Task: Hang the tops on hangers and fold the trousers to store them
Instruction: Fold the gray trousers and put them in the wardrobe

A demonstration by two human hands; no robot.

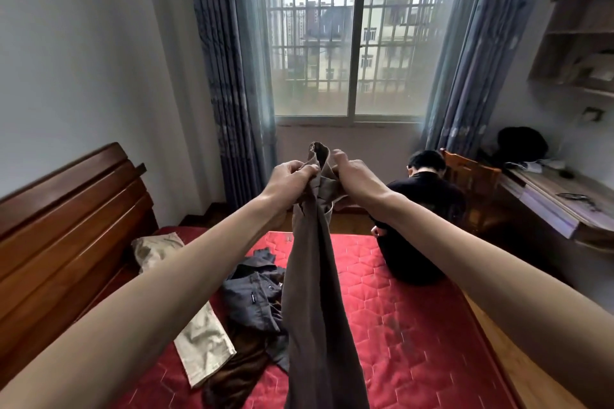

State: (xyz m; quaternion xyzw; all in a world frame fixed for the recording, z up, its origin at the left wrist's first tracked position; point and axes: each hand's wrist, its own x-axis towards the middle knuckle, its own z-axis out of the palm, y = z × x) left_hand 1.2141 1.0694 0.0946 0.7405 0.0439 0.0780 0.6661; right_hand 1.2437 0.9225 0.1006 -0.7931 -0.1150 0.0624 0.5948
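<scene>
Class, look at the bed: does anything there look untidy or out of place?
Yes. Dark clothes lie crumpled in a heap on the red mattress, overlapping beige trousers sprawled unfolded beside them.

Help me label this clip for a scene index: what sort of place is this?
Most likely a home bedroom: a bed with a red quilted mattress and wooden headboard, a curtained, barred window, and a desk under wall shelves. Both hands hold up brown trousers above it.

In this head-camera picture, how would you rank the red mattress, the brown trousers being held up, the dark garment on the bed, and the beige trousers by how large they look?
1. red mattress
2. brown trousers, though nearness to the camera enlarges them
3. dark garment and beige trousers: look alike, not ranked
</scene>
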